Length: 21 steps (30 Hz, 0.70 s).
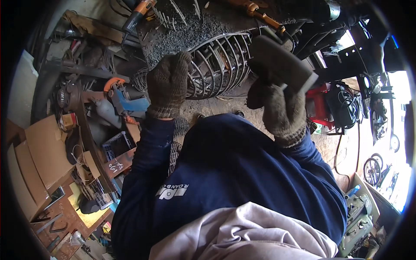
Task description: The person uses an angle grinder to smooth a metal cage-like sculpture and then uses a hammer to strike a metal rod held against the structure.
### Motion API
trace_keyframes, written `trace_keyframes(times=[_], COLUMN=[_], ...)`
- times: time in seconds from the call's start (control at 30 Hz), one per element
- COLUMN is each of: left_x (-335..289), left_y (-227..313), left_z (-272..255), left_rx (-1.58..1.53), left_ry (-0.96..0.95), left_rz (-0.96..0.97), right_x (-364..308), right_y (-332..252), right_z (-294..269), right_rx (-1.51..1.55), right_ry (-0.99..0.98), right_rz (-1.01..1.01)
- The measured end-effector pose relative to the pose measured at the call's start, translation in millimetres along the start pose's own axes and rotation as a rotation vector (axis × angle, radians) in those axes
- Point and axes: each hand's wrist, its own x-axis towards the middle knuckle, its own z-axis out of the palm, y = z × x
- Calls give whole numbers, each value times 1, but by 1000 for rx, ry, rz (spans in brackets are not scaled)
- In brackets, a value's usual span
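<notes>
A cage of curved metal rods [225, 65], rounded like a basket, lies along the near edge of a dark workbench [151, 43]. My left hand [168, 82], in a knitted brown glove, is closed on the cage's left end; its fingertips are partly hidden. My right hand [284, 110], gloved alike, is wrapped round a hammer with a large, dark, rectangular head [281, 63]. That head is raised just beyond the cage's right end and hides part of the bench. The hammer's handle is mostly hidden in my fist.
Grey metal shavings [186, 37] cover part of the bench. An orange-and-black power tool [138, 16] lies at its far left, another orange tool [264, 17] at the far right. A blue-and-orange tool [128, 102] stands to the left, a red chair [320, 106] to the right.
</notes>
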Motion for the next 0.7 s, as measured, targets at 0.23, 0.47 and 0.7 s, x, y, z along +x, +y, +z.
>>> trace_keyframes(times=[0.23,0.47,0.7], left_x=[-1,-1,-9], left_y=[10,-15,-23], left_z=[-2,-6,1], left_rx=[65,-126,-366], left_ry=[-84,6,155], left_rz=[-35,-90,-17], right_x=[14,10,19], right_y=[20,28,75], right_z=[4,-10,-33], right_rx=[-480,252,103], right_ry=[-108,-72,215], right_rz=[-470,163,254])
